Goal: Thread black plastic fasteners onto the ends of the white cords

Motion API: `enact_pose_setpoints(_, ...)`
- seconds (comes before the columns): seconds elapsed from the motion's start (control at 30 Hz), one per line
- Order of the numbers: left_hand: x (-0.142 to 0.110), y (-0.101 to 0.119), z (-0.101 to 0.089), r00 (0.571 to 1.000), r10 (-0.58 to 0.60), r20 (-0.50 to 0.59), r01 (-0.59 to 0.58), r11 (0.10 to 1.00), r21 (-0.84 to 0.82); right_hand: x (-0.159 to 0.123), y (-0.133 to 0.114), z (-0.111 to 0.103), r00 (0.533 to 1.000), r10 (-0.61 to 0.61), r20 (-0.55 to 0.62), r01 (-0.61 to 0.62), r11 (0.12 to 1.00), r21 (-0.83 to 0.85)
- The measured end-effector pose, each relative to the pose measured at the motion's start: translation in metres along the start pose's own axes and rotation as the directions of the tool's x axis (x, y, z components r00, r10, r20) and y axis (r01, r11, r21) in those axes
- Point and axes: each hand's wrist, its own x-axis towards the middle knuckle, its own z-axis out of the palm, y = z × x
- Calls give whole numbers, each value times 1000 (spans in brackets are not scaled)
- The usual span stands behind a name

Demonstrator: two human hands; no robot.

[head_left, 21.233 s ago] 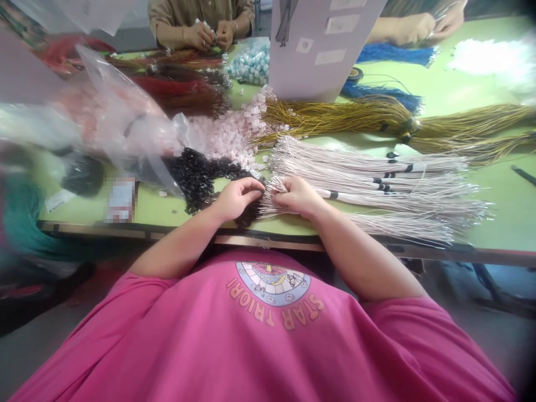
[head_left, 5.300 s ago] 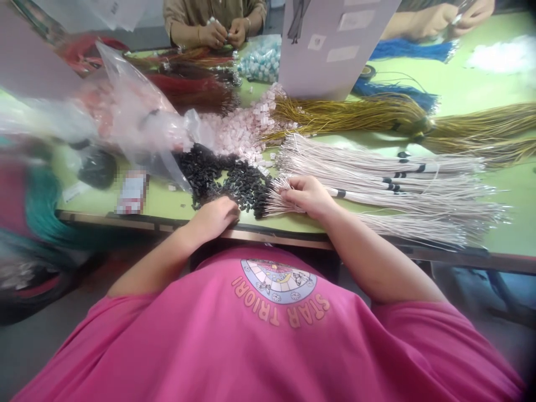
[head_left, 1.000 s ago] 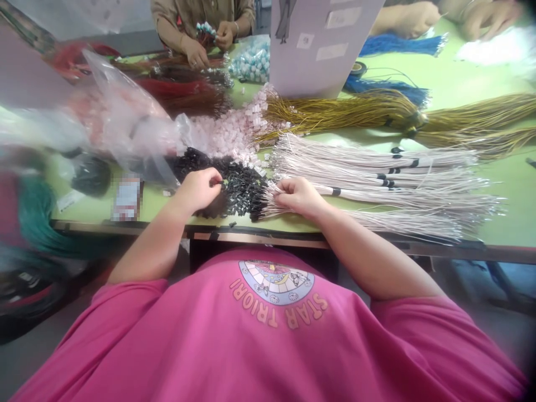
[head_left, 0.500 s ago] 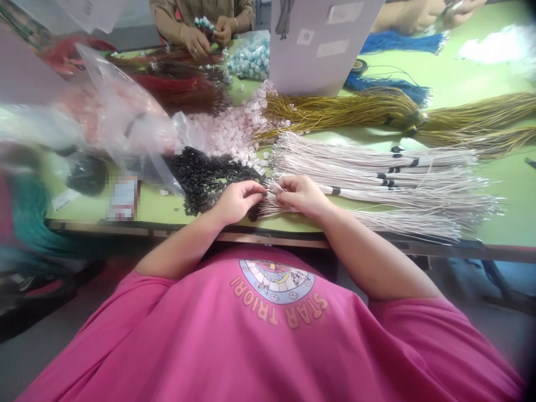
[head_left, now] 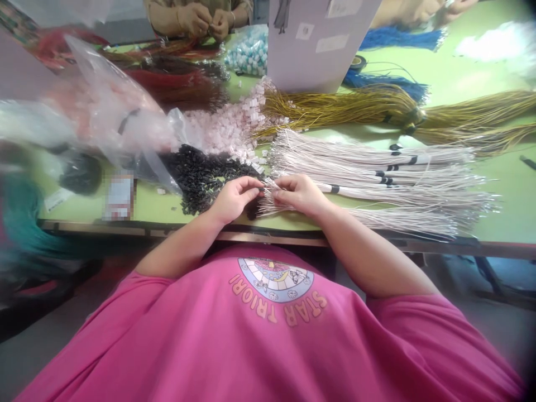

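My left hand (head_left: 237,200) pinches a small black connector housing (head_left: 261,190) between thumb and forefinger. Close on its right, my right hand (head_left: 300,194) is closed on a white wire, whose tip points toward the housing; whether the two touch I cannot tell. White wires (head_left: 368,196) with bright metal ends lie in bundles under and beyond my right hand, some bound with black tape. A heap of loose black connector housings (head_left: 205,177) lies just beyond my left hand.
Pale pink housings (head_left: 226,129) and a clear plastic bag (head_left: 125,120) lie behind the black heap. Yellow wires (head_left: 355,109) run along the back right. An upright panel (head_left: 312,61) divides the table. Opposite, another person's hands (head_left: 205,22) are at work.
The view has shifted slightly, moving the table contents a little up and left. My hands keep nearly the same pose. The co-worker's hands across the table have moved up, closer together.
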Motion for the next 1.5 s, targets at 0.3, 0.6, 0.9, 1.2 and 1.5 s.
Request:
enact_pose_setpoints(0.3, -2, -2, -1, 1000, -10, 11, 10, 1000, 13, 1, 2, 2, 997, 0, -77, -11, 990, -139)
enact_pose_setpoints(0.6, -2, -2, 0, 1000, 7, 6, -7, 1000, 23, 4, 8, 4, 997, -7, -77, -5, 988, -154)
enact_pose_setpoints(0.9, -1, -4, -1, 1000, -2, 8, 2, 1000, 18, -1, -1, 0, 999, 10, -39, -11, 1000, -21)
enact_pose_setpoints(1.2, -2, -2, 0, 1000, -8, 11, 8, 1000, 16, 3, 2, 4, 996, -1, -93, -12, 990, -141)
enact_pose_setpoints(1.5, -2, -2, 0, 1000, -3, 23, 2, 1000, 18, 1, 0, 2, 995, 21, -101, -32, 994, -106)
